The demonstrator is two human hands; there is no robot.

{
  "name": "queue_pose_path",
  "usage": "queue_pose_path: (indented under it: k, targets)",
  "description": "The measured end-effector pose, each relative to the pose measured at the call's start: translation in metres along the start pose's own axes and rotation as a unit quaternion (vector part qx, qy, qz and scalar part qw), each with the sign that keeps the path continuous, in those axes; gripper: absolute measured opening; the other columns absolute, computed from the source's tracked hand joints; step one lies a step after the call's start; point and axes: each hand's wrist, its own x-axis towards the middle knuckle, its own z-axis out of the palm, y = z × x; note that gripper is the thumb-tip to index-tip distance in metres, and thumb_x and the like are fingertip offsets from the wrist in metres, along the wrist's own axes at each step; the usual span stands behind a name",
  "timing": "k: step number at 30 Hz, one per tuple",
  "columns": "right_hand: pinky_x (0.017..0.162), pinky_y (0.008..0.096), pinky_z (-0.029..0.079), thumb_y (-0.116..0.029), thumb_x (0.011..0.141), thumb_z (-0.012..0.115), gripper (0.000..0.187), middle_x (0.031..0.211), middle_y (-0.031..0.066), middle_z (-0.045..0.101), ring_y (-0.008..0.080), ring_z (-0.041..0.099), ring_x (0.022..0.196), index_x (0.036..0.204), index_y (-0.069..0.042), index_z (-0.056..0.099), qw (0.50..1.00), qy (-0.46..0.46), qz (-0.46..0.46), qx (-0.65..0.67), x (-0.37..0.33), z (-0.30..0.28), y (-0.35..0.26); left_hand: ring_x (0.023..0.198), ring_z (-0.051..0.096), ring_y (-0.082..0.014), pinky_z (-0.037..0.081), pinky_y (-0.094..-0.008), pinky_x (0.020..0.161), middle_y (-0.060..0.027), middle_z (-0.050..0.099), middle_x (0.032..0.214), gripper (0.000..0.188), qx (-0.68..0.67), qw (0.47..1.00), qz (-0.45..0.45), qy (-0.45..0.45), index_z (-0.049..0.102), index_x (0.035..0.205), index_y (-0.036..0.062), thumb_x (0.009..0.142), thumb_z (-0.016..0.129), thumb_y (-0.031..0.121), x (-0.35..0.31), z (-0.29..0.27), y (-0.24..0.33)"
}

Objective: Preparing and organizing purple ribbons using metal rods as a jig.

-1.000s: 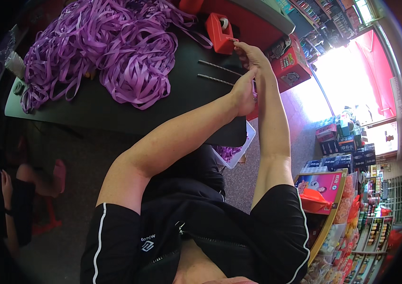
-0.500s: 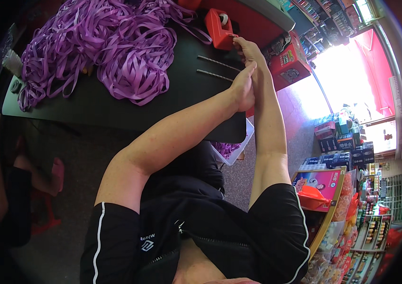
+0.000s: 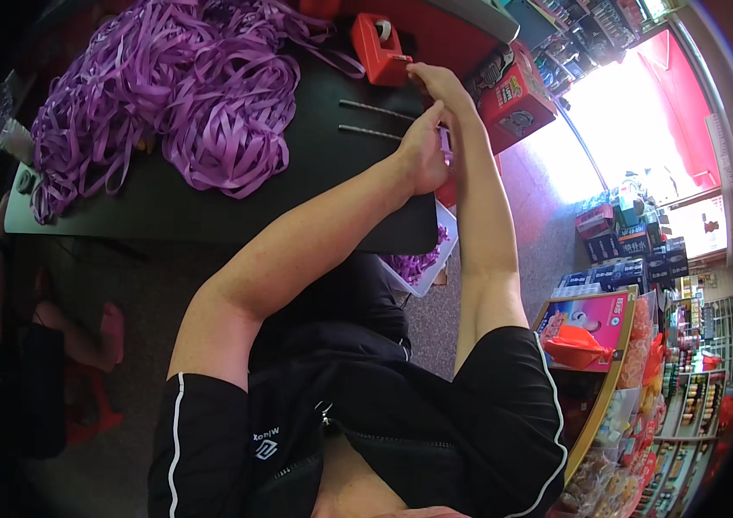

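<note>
At the far edge of the black table, my right hand (image 3: 438, 83) has its fingertips pinched at the front cutting end of a red tape dispenser (image 3: 378, 53), where the tape comes off. The tape itself is too small to make out. My left hand (image 3: 423, 157) is curled just nearer to me, its thumb up against my right wrist. A short bit of purple ribbon (image 3: 445, 142) shows at the left hand's palm side; most of its fingers are hidden. Two thin twisted rods (image 3: 371, 131) lie on the table left of my hands.
A large heap of purple ribbon (image 3: 211, 95) covers the table's left part. A white bin (image 3: 444, 263) with purple ribbon stands below the table's right edge. A red box (image 3: 518, 104) is beyond my right arm. Another person sits at far left; goods line the right.
The view has shifted slightly, so table things sit further left. My right hand stays at the dispenser. Purple ribbon now shows beside my left hand, which has turned a little.
</note>
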Motion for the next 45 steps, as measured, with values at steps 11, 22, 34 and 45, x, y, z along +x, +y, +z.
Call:
queue_pose_path:
  k: [11, 22, 34, 45]
  targets:
    - [0.083, 0.0273, 0.042, -0.024, 0.095, 0.047, 0.031, 0.084, 0.0037, 0.06, 0.0125, 0.056, 0.084, 0.084, 0.002, 0.062, 0.987, -0.052, -0.109, -0.109, -0.121, -0.081, -0.025, 0.139, -0.007, -0.0461, -0.005, -0.0501, 0.112, -0.0376, -0.003, 0.146, 0.05, 0.034, 0.998, -0.032, 0.031, 0.041, 0.129, 0.0193, 0.087, 0.058, 0.041, 0.01, -0.014, -0.005]
    - [0.079, 0.0296, 0.041, -0.031, 0.091, 0.054, 0.034, 0.08, 0.006, 0.056, 0.0163, 0.054, 0.081, 0.082, 0.0, 0.066, 0.982, -0.05, -0.137, -0.117, -0.126, -0.079, -0.007, 0.122, 0.029, -0.0361, 0.02, -0.0442, 0.107, -0.0262, 0.033, 0.131, 0.026, 0.108, 0.992, 0.004, 0.058, 0.055, 0.105, 0.0102, 0.084, 0.068, 0.02, 0.009, -0.015, -0.012]
    - [0.064, 0.023, 0.032, -0.037, 0.091, 0.057, 0.036, 0.076, -0.0049, 0.053, 0.0041, 0.037, 0.067, 0.091, -0.003, 0.071, 0.949, 0.059, 0.069, 0.302, -0.123, -0.082, 0.024, 0.079, 0.044, -0.0174, 0.036, -0.032, 0.068, -0.0037, 0.048, 0.083, 0.009, 0.143, 0.989, -0.001, 0.033, 0.055, 0.086, 0.0154, 0.089, 0.062, 0.02, 0.009, -0.016, -0.01]
    - [0.079, 0.0254, 0.039, -0.023, 0.086, 0.065, 0.024, 0.088, 0.0004, 0.065, 0.0089, 0.054, 0.083, 0.098, -0.003, 0.069, 0.99, 0.017, -0.01, 0.137, -0.136, -0.072, 0.029, 0.09, 0.044, -0.0211, 0.036, -0.0365, 0.082, -0.0074, 0.048, 0.098, 0.018, 0.17, 0.985, 0.008, 0.039, 0.052, 0.104, 0.0174, 0.09, 0.061, 0.024, 0.014, -0.027, -0.009]
